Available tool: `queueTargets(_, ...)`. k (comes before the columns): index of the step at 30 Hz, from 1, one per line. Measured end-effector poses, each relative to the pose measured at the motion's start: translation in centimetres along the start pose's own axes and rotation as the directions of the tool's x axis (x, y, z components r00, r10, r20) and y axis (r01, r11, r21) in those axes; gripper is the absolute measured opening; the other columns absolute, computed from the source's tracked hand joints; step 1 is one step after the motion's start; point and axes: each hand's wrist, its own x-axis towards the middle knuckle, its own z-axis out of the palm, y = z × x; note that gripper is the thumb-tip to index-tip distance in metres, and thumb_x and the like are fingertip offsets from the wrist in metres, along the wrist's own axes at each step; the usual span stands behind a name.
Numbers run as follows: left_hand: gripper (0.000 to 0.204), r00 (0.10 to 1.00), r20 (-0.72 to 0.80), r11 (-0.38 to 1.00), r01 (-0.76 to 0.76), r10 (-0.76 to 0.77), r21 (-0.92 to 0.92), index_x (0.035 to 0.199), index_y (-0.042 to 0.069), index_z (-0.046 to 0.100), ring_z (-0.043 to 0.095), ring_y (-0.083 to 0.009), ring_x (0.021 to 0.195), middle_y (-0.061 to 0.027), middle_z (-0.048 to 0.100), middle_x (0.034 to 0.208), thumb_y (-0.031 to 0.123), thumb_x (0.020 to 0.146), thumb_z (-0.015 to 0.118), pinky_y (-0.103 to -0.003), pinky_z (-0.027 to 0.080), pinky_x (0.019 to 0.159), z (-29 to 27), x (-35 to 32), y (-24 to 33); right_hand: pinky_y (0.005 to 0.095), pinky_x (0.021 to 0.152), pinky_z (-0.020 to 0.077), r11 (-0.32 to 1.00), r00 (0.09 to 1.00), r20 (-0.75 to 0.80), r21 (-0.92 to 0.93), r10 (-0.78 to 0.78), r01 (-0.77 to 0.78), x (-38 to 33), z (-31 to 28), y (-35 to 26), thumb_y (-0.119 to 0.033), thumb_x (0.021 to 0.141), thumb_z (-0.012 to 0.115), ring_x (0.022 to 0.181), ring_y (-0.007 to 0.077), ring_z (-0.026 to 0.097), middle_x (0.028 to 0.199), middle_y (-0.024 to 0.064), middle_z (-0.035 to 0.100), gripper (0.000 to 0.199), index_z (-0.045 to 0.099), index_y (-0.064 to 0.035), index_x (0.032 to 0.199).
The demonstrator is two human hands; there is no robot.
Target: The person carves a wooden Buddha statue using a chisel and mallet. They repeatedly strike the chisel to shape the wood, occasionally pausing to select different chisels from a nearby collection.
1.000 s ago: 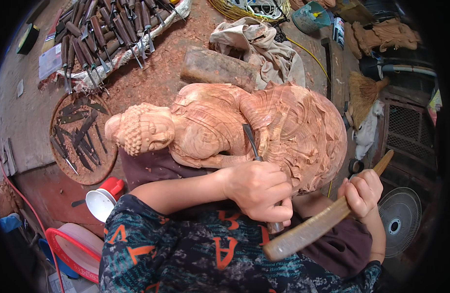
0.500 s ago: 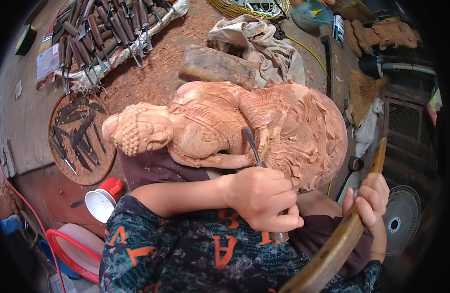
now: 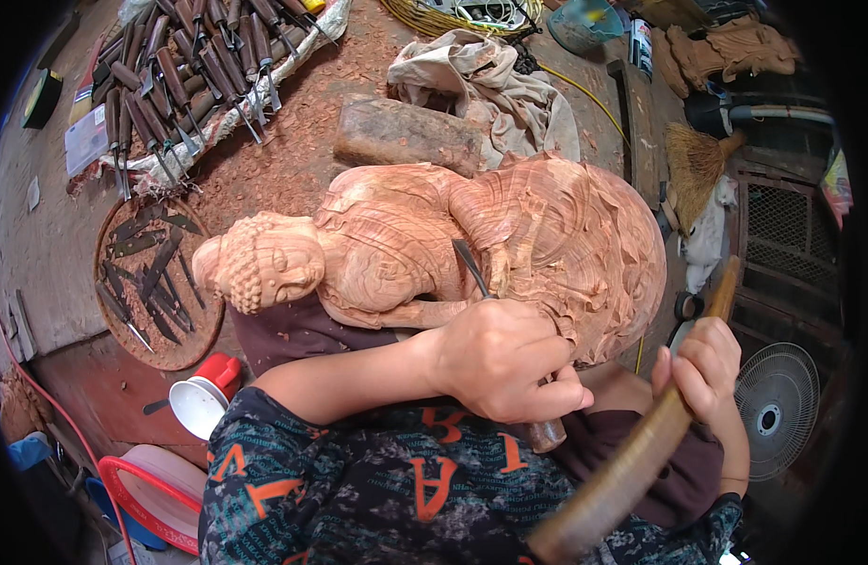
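A carved wooden statue (image 3: 387, 259) of a seated figure lies on its back across my lap and the bench, its curly-haired head to the left. My left hand (image 3: 509, 358) is closed around a chisel (image 3: 470, 267). The chisel's dark blade lies over the carved folds at the statue's middle; whether its edge touches the wood I cannot tell. Its wooden butt sticks out below my fist. At the right, my right hand (image 3: 707, 367) grips a long, curved wooden mallet (image 3: 632, 466), its lower end blurred and close to the chisel's butt.
Several chisels (image 3: 175, 80) lie on a cloth at the back left. A round tray (image 3: 212, 330) of loose blades sits left of the statue. Behind it are a wood block (image 3: 405, 132) and a crumpled cloth (image 3: 537, 113). A red-and-white cup (image 3: 196, 407) and a fan (image 3: 782, 414) stand nearby.
The mallet's lower end has swung slightly left and up, nearer the chisel's butt. The chisel has shifted a little left and up with my left hand; the view has moved slightly too.
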Motion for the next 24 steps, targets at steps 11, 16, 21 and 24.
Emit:
queueTargets(11,0.039,1.000,-0.027,0.999,-0.008,0.009,0.034,0.061,0.013,0.046,0.042,-0.0127,0.045,0.0024,0.037,0.057,0.027,0.076,0.079,-0.026,0.030,0.039,0.8,-0.2,-0.2,0.0336,0.045,0.0374,0.995,0.994,0.068,-0.052,0.086,-0.082,0.0,-0.5,-0.3,0.008,0.071,0.071,0.050,0.0203,0.045,0.068,0.0060,0.050,0.032,0.051,-0.0061,0.091)
queueTargets(16,0.037,0.999,-0.045,0.999,-0.021,0.023,0.040,0.061,0.013,0.048,0.042,-0.0119,0.046,0.0037,0.037,0.056,0.026,0.075,0.080,-0.026,0.030,0.039,0.6,-0.6,-0.1,0.0351,0.046,0.0384,1.000,0.998,0.059,-0.008,0.029,-0.029,0.4,0.0,0.0,0.008,0.068,0.072,0.051,0.0215,0.047,0.067,0.0068,0.051,0.033,0.054,-0.0029,0.094)
queueTargets(21,0.035,0.992,-0.107,0.998,-0.064,0.065,0.008,0.062,0.013,0.049,0.042,-0.0113,0.047,0.0043,0.036,0.057,0.022,0.076,0.080,-0.026,0.027,0.040,0.4,-0.4,1.2,0.0364,0.048,0.0420,0.994,0.994,0.030,-0.022,0.106,-0.105,0.2,0.1,-0.4,0.009,0.069,0.071,0.053,0.0232,0.050,0.068,0.0073,0.052,0.032,0.052,-0.0026,0.092)
queueTargets(24,0.035,0.988,-0.123,0.996,-0.086,0.089,0.026,0.063,0.012,0.049,0.043,-0.0120,0.047,0.0036,0.037,0.059,0.021,0.076,0.080,-0.026,0.027,0.040,0.8,-0.9,0.4,0.0360,0.047,0.0421,0.999,0.999,0.025,-0.029,0.045,-0.044,0.6,0.0,-0.5,0.010,0.072,0.070,0.054,0.0229,0.051,0.071,0.0074,0.052,0.032,0.050,-0.0045,0.092)
